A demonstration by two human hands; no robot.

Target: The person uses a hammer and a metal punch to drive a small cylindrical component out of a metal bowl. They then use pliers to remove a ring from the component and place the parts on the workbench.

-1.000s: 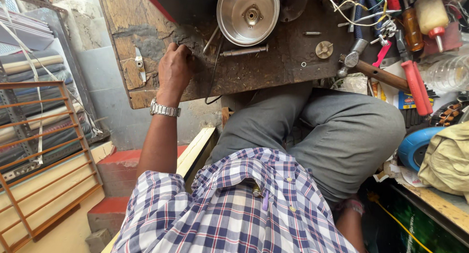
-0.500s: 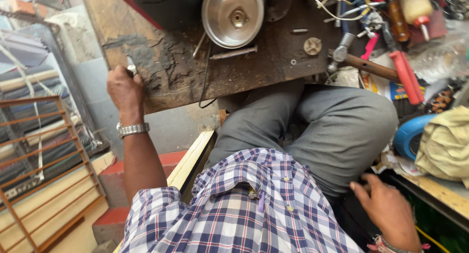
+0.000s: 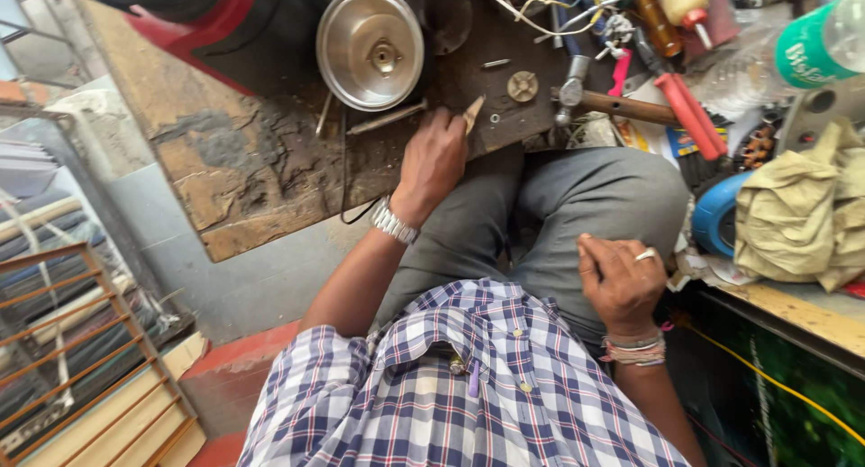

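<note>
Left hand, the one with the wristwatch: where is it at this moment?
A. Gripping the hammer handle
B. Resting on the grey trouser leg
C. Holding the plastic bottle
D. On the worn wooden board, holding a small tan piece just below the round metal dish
D: the left hand is on the wooden board with a small tan piece in its fingers, below the round metal dish.

I read the workboard point(image 3: 243, 160) as rough, worn wood, matt and stained. Round cover point(image 3: 369, 45): polished metal, glossy. Hammer point(image 3: 622, 105): steel head, smooth wooden handle. Rag point(image 3: 797, 210): crumpled matt cloth. Wristwatch point(image 3: 394, 222): shiny metal band. Shirt point(image 3: 459, 395): soft checked cloth.
</note>
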